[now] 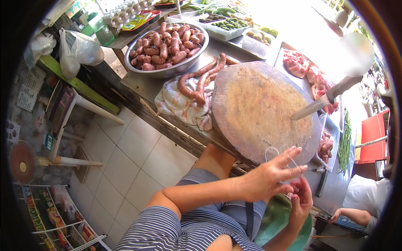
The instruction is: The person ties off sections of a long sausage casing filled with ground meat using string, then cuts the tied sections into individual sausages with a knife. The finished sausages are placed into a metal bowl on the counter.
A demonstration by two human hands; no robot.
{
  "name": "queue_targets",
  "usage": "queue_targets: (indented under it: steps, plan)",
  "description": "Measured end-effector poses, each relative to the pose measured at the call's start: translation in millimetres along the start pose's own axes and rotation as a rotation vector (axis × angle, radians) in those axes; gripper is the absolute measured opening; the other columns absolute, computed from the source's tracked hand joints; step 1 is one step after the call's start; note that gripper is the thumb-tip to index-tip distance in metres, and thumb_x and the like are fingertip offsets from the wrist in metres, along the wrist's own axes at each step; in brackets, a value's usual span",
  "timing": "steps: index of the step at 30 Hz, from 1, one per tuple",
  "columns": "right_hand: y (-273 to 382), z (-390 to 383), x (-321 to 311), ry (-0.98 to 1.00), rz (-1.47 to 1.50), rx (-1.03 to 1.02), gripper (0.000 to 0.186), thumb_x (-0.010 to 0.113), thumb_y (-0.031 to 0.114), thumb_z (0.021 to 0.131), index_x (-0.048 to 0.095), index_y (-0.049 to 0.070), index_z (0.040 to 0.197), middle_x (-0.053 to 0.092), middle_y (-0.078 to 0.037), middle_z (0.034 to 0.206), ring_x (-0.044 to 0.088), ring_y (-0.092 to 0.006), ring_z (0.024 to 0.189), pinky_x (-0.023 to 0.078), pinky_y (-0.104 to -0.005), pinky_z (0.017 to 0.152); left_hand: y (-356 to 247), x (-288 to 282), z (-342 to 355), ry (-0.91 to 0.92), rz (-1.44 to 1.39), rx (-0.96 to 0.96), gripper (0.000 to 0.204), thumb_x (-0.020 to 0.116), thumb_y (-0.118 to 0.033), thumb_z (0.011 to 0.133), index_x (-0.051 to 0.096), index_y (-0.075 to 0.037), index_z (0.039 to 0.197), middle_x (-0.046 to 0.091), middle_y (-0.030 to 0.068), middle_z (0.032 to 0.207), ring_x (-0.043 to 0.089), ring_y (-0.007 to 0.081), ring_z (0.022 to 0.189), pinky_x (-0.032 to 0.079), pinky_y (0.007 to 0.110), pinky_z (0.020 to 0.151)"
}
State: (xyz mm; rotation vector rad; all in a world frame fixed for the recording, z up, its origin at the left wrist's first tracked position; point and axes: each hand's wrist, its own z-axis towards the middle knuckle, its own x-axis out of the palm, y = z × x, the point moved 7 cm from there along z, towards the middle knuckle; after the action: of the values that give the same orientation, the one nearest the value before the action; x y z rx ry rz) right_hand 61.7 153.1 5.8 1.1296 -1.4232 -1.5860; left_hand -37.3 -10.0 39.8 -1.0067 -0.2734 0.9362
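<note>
My left hand (pixel 272 178) is raised over the near edge of the round wooden chopping block (pixel 259 104), with a thin pale strand (pixel 272 150) looped about its partly bent fingers. Just below it, my right hand (pixel 299 201) has its fingertips closed on what seems to be the same strand. A large knife (pixel 310 108) rests at the block's right side, point toward the middle. Long sausages (pixel 194 85) lie on a stained cloth (pixel 176 106) left of the block, near a steel bowl (pixel 136 67) heaped with short sausage links (pixel 165 44).
Trays of raw meat (pixel 293 62) and green long beans (pixel 344 148) sit right of the block, near a smaller knife (pixel 322 183). Produce trays (pixel 228 25) and eggs (pixel 121 12) stand behind. A scale (pixel 58 113) and snack rack (pixel 54 213) are at left, another person's arm (pixel 354 215) at lower right.
</note>
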Motion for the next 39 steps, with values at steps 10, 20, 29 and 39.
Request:
queue_targets:
  steps: [10,20,29,39]
  plan:
    - [56,32,108,0.345,0.201,-0.26,0.016,0.056,-0.006,0.087,0.068,-0.008,0.097,0.069,-0.019,0.101,0.067,-0.0232,0.086,0.051,-0.0318,0.079,44,-37,-37,-0.208,-1.06,-0.427,0.055,0.049,-0.046,0.101,0.065,0.003,0.117,0.061,0.0267,0.124,0.065,0.0311,0.112,0.054,0.035,0.088]
    - [43,28,115,0.406,0.001,-0.12,0.022,0.063,0.012,0.093,0.07,0.002,0.112,0.074,-0.012,0.103,0.071,-0.0191,0.082,0.056,-0.0307,0.073,150,-322,-49,-0.558,1.348,-0.667,0.032,0.065,-0.024,0.086,0.067,0.003,0.103,0.068,0.0265,0.094,0.065,0.0445,0.094,0.05,0.052,0.082]
    - [-11,5,129,0.662,-0.207,0.043,0.035,0.057,0.031,0.099,0.067,0.001,0.113,0.072,-0.016,0.104,0.068,-0.0319,0.099,0.053,-0.0377,0.085,226,-367,-80,-0.467,1.304,-0.998,0.035,0.069,-0.022,0.081,0.063,0.004,0.103,0.068,0.0255,0.104,0.065,0.0419,0.1,0.051,0.05,0.088]
    - [-10,0,128,0.655,-0.189,0.126,0.037,0.054,0.032,0.101,0.065,0.001,0.116,0.07,-0.019,0.106,0.067,-0.0345,0.1,0.051,-0.0396,0.086,280,-338,-107,-1.079,-0.964,-0.741,0.034,0.069,-0.025,0.092,0.06,0.003,0.109,0.066,0.0111,0.089,0.066,0.0212,0.082,0.058,0.032,0.078]
